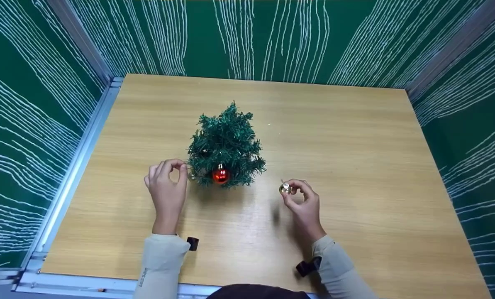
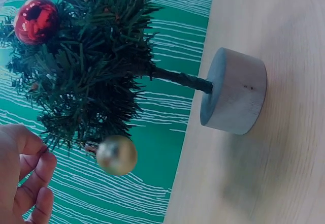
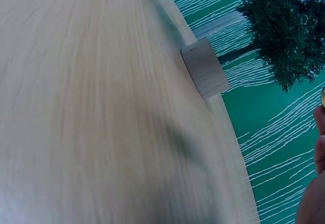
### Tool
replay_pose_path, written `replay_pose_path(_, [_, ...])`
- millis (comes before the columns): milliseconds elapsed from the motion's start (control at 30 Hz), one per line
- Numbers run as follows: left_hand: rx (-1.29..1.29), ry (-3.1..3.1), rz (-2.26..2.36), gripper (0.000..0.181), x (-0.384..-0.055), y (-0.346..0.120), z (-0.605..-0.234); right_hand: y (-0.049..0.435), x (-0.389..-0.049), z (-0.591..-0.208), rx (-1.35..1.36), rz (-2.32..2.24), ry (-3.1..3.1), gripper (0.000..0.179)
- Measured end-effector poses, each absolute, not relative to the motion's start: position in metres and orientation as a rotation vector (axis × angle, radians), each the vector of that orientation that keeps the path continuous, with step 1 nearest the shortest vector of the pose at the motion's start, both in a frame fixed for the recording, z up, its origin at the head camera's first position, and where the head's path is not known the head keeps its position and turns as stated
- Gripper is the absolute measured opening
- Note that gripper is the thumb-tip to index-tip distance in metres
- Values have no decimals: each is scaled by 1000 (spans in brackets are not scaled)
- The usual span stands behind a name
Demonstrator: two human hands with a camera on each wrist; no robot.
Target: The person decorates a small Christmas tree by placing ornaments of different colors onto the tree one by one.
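Note:
A small artificial Christmas tree [image 1: 226, 143] stands upright on a round wooden base [image 2: 236, 92]. A shiny red bauble [image 1: 220, 175] hangs at its front. At the tree's left side my left hand [image 1: 165, 185] pinches, between thumb and index finger, the thin gold thread of a gold bauble [image 2: 117, 155]. That bauble hangs by the lower branches. Off to the right of the tree, my right hand [image 1: 306, 205] holds another gold bauble [image 1: 285, 188] above the table, thumb and index finger on its side and its hanging loop upward.
The wooden table [image 1: 355, 158] has a metal frame rail [image 1: 77, 166] along its left edge. Green panels [image 1: 355, 41] with white wavy lines enclose the back and both sides. Each wrist carries a small dark camera [image 1: 308, 266].

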State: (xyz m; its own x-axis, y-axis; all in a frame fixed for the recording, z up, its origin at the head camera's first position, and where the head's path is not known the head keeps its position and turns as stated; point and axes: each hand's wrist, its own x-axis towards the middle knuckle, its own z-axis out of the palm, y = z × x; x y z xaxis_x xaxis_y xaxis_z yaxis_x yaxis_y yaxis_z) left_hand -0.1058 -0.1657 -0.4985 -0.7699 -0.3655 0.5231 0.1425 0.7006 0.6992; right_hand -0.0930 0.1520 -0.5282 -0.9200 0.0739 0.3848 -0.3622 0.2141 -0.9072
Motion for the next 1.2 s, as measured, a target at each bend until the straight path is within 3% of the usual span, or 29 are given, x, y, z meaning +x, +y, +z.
replay_pose_path(333, [90, -2160, -1012, 5, -89, -150, -495, 144, -93, -529, 297, 1763, -2149, 23])
replay_pose_path(633, [-212, -2031, -1036, 2, -61, -100, -509, 136, -93, -528, 341, 1775, -2148, 26])
replay_pose_path(867, [-468, -2048, -1116, 6, -61, -69, -523, 129, -92, -526, 404, 1772, -2133, 27])
replay_pose_path(1200, [-501, -2216, -1168, 19, -69, -43, -526, 122, -87, -528, 467, 1793, -2120, 27])
